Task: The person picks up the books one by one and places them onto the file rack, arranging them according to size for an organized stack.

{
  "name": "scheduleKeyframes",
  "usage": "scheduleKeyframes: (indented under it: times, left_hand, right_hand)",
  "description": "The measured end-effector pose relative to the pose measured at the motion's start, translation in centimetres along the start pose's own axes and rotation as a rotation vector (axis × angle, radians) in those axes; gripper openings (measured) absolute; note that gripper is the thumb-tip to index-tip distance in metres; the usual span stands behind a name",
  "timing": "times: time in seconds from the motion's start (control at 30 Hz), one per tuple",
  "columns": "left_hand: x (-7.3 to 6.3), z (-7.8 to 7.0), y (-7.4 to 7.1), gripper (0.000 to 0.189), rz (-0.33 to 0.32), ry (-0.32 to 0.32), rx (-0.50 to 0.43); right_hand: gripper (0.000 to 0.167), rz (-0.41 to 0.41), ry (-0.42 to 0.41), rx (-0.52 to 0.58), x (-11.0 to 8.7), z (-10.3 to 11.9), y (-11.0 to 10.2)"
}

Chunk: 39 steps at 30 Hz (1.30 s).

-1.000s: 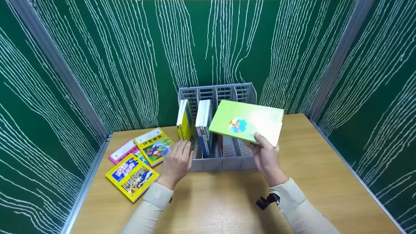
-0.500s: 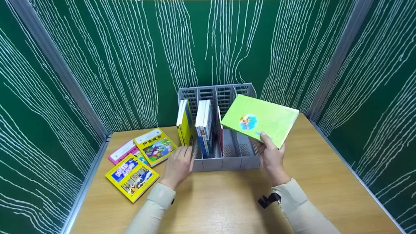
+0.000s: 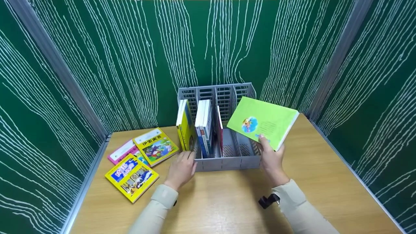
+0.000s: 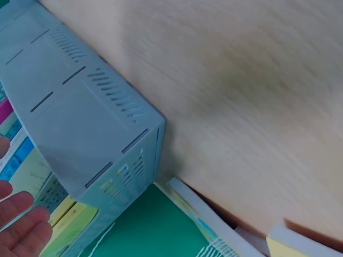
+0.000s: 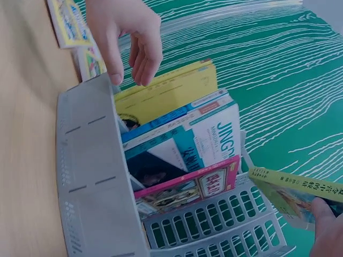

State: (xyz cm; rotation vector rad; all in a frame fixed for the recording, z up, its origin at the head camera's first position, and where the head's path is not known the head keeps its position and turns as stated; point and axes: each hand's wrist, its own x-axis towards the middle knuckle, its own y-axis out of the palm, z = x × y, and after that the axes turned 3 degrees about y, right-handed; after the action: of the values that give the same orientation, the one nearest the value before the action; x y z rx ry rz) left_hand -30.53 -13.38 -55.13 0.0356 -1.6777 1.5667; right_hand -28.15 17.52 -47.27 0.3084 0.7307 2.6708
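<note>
My right hand (image 3: 272, 160) grips a green paperback book (image 3: 264, 122) by its near edge, thumb on top, raised over the right side of a grey file rack (image 3: 213, 164). In the right wrist view that book (image 5: 286, 193) shows its spine. My left hand (image 3: 181, 169) is at the rack's front left corner, fingers loosely bent and holding nothing. In the right wrist view the left hand (image 5: 126, 37) has its thumb right at the rack's edge. Yellow books (image 3: 185, 126) stand in the leftmost compartment, white and blue books (image 3: 203, 128) beside them, then a thin red-edged book (image 3: 220, 130).
Left of the rack lie a yellow book with an animal cover (image 3: 156, 148), a pink book (image 3: 120, 152) partly beneath it, and another yellow book (image 3: 132, 178). Green walls with white streaks enclose the wooden table (image 3: 221, 201). A black strap (image 3: 269, 201) hangs at the right cuff.
My right hand has shifted right with the green book, uncovering the red-edged book and right compartments. My left hand has drawn back from the yellow books toward the rack's front edge.
</note>
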Motion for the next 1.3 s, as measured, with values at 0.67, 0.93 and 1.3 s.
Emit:
scheduleKeyframes:
  times: [0.67, 0.93, 1.3]
  left_hand:
    - [0.5, -0.7, 3.0, 0.022, 0.18, -0.056, 0.01]
    - [0.9, -0.8, 3.2, 0.011, 0.207, -0.083, 0.039]
    - [1.3, -0.8, 2.8, 0.014, 0.197, -0.106, 0.001]
  right_hand:
    - [0.035, 0.211, -0.245, -0.516, -1.4, -4.3, 0.6]
    - [0.042, 0.279, -0.28, -0.642, -0.4, -5.2, 1.5]
    - [0.055, 0.33, -0.212, -0.825, 2.1, -4.8, 3.9]
